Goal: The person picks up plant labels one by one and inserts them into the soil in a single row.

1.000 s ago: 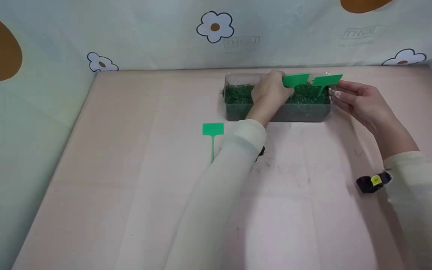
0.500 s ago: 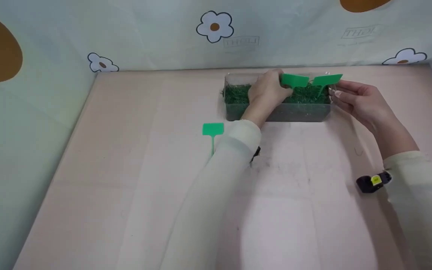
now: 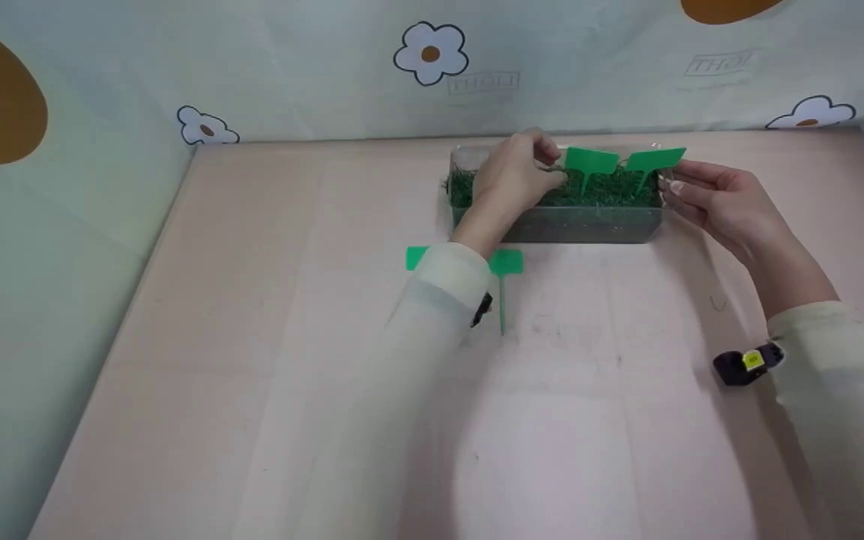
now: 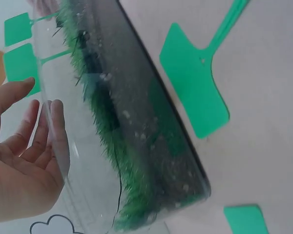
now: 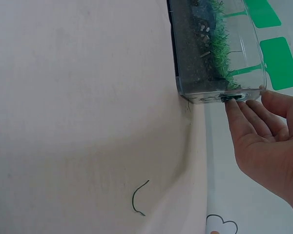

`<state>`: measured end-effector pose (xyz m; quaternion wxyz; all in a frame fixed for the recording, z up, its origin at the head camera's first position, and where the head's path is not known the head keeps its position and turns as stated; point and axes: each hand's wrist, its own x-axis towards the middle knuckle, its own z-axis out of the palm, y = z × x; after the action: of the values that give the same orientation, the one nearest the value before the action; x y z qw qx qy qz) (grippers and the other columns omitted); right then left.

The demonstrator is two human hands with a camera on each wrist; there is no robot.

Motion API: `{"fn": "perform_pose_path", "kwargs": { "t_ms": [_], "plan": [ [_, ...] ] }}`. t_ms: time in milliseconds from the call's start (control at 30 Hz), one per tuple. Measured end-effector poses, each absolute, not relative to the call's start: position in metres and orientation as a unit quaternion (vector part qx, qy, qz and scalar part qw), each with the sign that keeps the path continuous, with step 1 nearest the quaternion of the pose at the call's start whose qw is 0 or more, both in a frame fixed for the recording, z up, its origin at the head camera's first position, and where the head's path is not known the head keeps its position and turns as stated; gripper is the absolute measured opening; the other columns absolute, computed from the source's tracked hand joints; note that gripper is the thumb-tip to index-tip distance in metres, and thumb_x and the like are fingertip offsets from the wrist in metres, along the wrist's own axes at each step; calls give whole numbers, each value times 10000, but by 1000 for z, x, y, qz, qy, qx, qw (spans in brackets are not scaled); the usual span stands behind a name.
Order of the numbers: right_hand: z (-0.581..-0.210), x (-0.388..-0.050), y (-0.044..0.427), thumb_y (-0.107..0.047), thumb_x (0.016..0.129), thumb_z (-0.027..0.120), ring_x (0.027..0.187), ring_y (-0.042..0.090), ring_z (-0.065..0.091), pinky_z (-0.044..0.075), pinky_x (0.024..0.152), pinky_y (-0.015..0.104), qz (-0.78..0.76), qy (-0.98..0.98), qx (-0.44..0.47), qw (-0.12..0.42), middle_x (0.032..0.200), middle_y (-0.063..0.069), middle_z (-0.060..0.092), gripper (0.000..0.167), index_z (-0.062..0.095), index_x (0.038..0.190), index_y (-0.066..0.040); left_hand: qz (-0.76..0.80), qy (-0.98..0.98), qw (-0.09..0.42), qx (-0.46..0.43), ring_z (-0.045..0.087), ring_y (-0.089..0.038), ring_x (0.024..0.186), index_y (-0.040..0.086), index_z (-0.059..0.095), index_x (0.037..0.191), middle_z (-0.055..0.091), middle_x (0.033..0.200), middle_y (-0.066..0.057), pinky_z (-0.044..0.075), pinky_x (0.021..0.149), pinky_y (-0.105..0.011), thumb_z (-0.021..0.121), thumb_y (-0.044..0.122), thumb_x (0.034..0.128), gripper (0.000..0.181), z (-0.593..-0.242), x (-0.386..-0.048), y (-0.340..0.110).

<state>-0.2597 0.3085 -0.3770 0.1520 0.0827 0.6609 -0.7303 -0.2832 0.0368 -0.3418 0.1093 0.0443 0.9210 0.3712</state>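
Your left hand (image 3: 511,172) is over the left part of the clear plastic box (image 3: 589,225), fingers loosely curved, thumb apart from them, just beside the left standing tag (image 3: 592,160). Your right hand (image 3: 732,202) is at the box's right end: fingers nearly straight, tips on the end wall, thumb at the top corner.

Box sits at the back of the table (image 3: 214,337). Inside: dark fill (image 5: 198,53) under green grass (image 3: 608,191). 2 green tags stand in the grass, the left one and the right standing tag (image 3: 655,158). 2 more lie in front: your left sleeve (image 3: 387,390) partly covers the left lying tag (image 3: 415,259); the right lying tag (image 3: 507,262) is just beside your cuff.
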Motion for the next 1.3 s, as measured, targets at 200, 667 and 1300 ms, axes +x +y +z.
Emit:
{"fn": "perform_pose_path", "kwargs": {
  "t_ms": [200, 667, 1300],
  "plan": [
    [-376, -260, 308, -66, 948, 658, 1062, 9, 674, 527, 923, 173, -731, 659, 89, 153, 1295, -23, 643, 683, 321, 1542, -35, 388, 915, 95, 55, 599, -78, 1037, 196, 614, 1172, 647, 1187, 66, 491, 868, -248, 684, 279, 948, 249, -338, -280, 23],
    [-376, -260, 309, -58, 961, 634, 1061, -6, 668, 522, 934, 172, -735, 652, 92, 162, 1349, -21, 615, 704, 267, 1561, -45, 427, 898, 80, 63, 648, -76, 1028, 186, 636, 1127, 669, 1176, 39, 498, 863, -251, 708, 253, 933, 218, -333, -267, 2],
    [-375, -258, 308, -50, 956, 641, 1077, 14, 670, 526, 925, 172, -733, 657, 86, 155, 1302, -25, 636, 666, 323, 1542, -41, 433, 892, 77, 108, 652, -106, 985, 150, 642, 1171, 631, 1197, 8, 525, 878, -211, 738, 239, 914, 289, -325, -237, -21]
  ]
}}
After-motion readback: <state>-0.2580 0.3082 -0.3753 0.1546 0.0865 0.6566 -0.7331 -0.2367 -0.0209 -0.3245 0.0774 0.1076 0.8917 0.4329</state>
